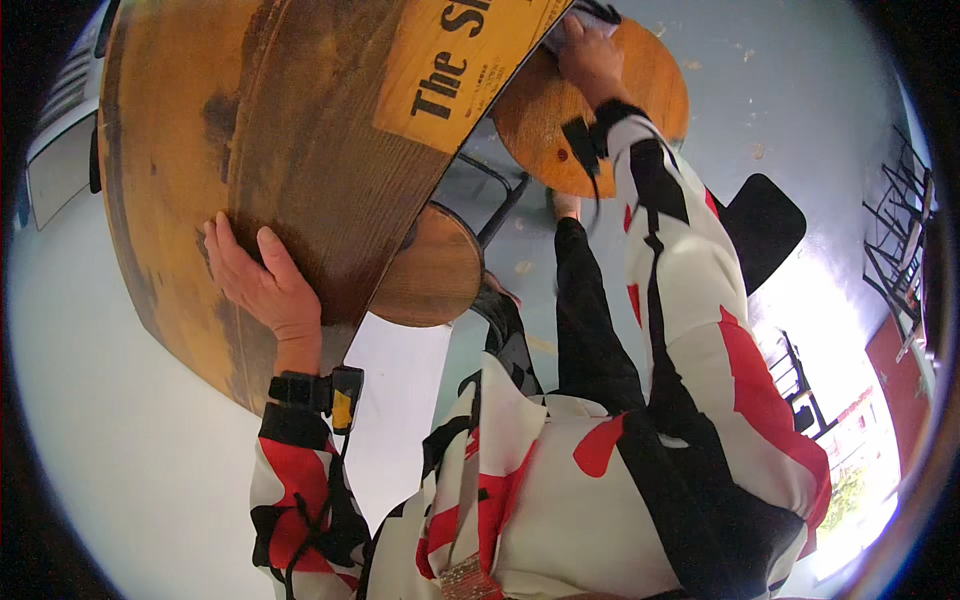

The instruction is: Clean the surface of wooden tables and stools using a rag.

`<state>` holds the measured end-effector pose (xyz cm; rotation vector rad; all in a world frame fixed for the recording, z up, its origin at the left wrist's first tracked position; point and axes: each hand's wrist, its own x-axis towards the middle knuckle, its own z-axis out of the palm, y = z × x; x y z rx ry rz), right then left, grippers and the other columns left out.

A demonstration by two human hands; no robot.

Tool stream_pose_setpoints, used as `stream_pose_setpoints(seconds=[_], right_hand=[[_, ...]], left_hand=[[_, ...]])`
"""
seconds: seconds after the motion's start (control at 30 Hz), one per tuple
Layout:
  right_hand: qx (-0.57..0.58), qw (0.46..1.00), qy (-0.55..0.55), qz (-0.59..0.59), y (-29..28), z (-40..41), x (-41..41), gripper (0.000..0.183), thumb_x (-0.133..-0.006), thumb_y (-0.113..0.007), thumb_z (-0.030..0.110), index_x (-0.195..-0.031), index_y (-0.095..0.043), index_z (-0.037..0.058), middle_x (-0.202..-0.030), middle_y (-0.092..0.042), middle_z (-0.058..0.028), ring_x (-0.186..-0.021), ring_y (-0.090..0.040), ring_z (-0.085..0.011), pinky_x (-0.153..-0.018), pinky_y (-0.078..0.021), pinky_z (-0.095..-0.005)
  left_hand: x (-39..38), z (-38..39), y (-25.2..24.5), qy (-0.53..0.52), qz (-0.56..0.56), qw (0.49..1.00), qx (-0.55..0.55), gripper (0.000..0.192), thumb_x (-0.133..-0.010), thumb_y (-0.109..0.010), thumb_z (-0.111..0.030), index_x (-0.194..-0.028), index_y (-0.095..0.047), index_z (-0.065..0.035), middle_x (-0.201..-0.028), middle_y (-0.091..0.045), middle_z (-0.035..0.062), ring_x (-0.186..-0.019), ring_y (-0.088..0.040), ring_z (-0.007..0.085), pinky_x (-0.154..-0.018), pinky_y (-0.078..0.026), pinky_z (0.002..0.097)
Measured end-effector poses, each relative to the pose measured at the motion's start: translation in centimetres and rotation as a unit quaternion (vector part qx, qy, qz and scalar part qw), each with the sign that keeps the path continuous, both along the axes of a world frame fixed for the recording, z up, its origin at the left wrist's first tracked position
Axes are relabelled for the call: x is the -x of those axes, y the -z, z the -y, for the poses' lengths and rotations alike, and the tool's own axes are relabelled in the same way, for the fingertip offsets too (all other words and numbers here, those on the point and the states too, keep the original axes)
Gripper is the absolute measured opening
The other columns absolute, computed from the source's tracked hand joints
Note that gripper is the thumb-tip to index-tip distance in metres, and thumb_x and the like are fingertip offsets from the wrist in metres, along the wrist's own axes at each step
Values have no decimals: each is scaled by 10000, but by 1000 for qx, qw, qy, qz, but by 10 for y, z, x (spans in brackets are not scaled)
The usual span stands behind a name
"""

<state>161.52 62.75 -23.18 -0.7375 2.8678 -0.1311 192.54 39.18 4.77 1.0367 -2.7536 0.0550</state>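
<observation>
My left hand (262,277) rests flat, fingers spread, on the dark stained top of a wooden table (315,157) with large printed lettering. My right hand (592,56) is beyond the table's edge at the top, closed on a greyish cloth (600,21), over the round wooden seat of a stool (652,82). Part of the cloth is hidden by the hand and the table. A black strap with a small device is on each wrist.
A second round wooden stool seat (435,274) sits partly under the table edge, near black metal legs (506,202). A black panel (765,225) lies right of my right arm. Dark metal furniture frames (896,232) stand far right. A pale wall (97,397) borders the table.
</observation>
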Motion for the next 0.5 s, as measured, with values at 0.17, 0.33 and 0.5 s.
stream_pose_setpoints(seconds=[0.17,0.33,0.5], right_hand=[[-61,968,-238,-44,-21,18,-70,392,-835,-585,255,-1217,-526,185,-1009,-623,-114,-972,-625,-288,-876,-459,-432],[-58,915,-395,54,-40,-12,-77,339,-910,-503,285,-1240,-518,214,-1014,-638,-142,-967,-625,-274,-765,-498,-414],[-17,1000,23,-9,-8,-96,13,378,-885,-500,325,-1221,-447,161,-806,-642,-172,-720,-651,-336,-517,-483,-434]], left_hand=[[3,-1,-2,10,-10,1000,-17,505,-972,-432,-315,-1350,-394,17,-1420,-345,247,-1308,-337,388,-1075,-264,465],[-10,4,-1,5,3,1000,-19,496,-978,-418,-292,-1354,-379,30,-1425,-336,249,-1322,-321,382,-1096,-246,453],[-17,5,2,-1,-11,1000,-22,518,-963,-427,-331,-1344,-395,19,-1401,-366,247,-1287,-352,396,-1062,-274,474]])
